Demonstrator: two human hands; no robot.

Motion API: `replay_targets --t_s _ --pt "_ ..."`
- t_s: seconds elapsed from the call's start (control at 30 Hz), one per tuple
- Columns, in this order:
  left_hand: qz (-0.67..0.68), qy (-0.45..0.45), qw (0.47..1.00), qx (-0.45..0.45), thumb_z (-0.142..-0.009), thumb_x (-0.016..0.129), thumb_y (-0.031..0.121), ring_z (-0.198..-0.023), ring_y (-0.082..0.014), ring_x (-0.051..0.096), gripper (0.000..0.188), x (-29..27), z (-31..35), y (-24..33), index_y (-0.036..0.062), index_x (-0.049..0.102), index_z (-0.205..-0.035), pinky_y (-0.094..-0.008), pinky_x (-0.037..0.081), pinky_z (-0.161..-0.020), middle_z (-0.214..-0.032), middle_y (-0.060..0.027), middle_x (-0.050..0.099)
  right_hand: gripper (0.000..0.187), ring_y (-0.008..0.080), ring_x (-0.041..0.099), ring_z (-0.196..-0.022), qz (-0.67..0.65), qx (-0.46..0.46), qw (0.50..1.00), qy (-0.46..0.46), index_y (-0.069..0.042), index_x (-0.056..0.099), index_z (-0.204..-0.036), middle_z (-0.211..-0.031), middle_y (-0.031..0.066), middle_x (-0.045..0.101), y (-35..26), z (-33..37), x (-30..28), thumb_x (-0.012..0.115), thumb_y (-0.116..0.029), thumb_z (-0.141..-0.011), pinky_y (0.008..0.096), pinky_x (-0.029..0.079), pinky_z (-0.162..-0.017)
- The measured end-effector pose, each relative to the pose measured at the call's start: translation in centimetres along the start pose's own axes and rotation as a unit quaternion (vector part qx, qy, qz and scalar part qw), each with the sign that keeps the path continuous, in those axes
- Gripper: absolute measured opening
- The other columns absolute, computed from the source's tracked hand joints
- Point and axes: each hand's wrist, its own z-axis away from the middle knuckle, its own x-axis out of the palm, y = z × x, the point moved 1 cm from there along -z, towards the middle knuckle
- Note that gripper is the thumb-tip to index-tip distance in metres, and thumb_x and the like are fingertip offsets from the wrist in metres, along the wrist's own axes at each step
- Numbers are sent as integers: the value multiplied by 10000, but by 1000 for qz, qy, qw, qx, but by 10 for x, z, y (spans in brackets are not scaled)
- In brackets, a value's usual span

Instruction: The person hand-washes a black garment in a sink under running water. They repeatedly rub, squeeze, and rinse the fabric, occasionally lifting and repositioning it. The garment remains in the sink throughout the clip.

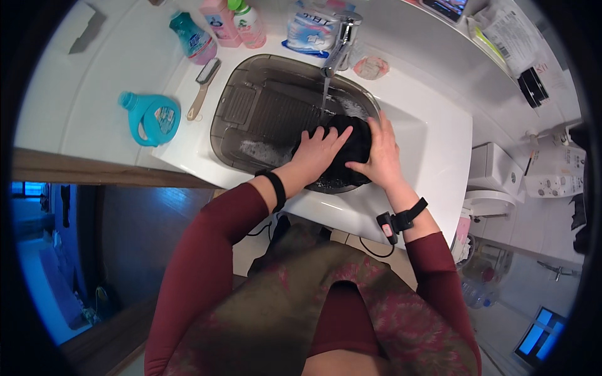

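A bunched, wet black cloth [352, 143] lies in the right part of a grey translucent basin [221, 128] set in the white sink. My left hand [318, 154] rests on the cloth's left side, its fingers apart and stretched toward the far right. On the other side, my right hand [384, 156] bears against the cloth, fingers extended along the basin's rim and thumb reaching over the fabric. The chrome faucet [343, 45] runs a thin stream of water beside the cloth. Suds float in the basin, which has a ribbed washboard [285, 103] moulded into it.
A brush [204, 89] lies left of the basin, near a teal detergent jug [154, 119]. Several bottles, including a green-capped pump bottle [249, 26], stand behind it. A blue-white bag [310, 32] and a pinkish soap piece [371, 67] flank the faucet.
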Motion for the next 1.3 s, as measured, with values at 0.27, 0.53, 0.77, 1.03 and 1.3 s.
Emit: replay_targets --t_s 0.27,0.53,0.77,1.03,1.3 --pt "194 -73 969 -137 -718 848 377 -1495 -480 202 1261 2 62 6 58 24 -1618 -705 432 -1004 -1672 -182 118 1017 527 36 -1518 86 -43 973 -208 -127 244 -1610 -1677 243 10 -50 30 34 691 -609 -835 745 238 -1107" --pt "190 -161 942 -227 -571 968 353 -1468 -491 246 1461 22 -12 -3 76 -15 -1616 -671 501 -922 -1683 -176 26 1238 463 84 -1532 141 39 944 -297 -146 106 -1638 -1693 189 -45 -19 -27 66 743 -683 -722 703 339 -1056" --pt "132 -189 938 -259 -508 998 302 -1361 -465 384 1493 29 -55 -14 33 21 -1604 -616 565 -811 -1645 -186 131 1322 457 242 -1475 126 30 937 -325 -221 42 -1639 -1675 181 71 12 -69 78 784 -707 -659 651 375 -1071" --pt "203 -175 928 -258 -460 1019 330 -1355 -463 403 1535 26 -83 -44 39 36 -1602 -613 579 -839 -1580 -138 254 1266 479 298 -1444 25 75 943 -324 -325 126 -1618 -1662 175 179 34 -108 90 850 -629 -625 601 347 -1143" --pt "267 -74 929 -247 -538 987 285 -1384 -526 380 1517 20 -20 -32 137 -67 -1619 -493 430 -1119 -1619 -294 177 1246 434 226 -1493 15 147 982 -118 -102 186 -1591 -1651 167 194 -15 -3 45 912 -415 -628 700 318 -1074"
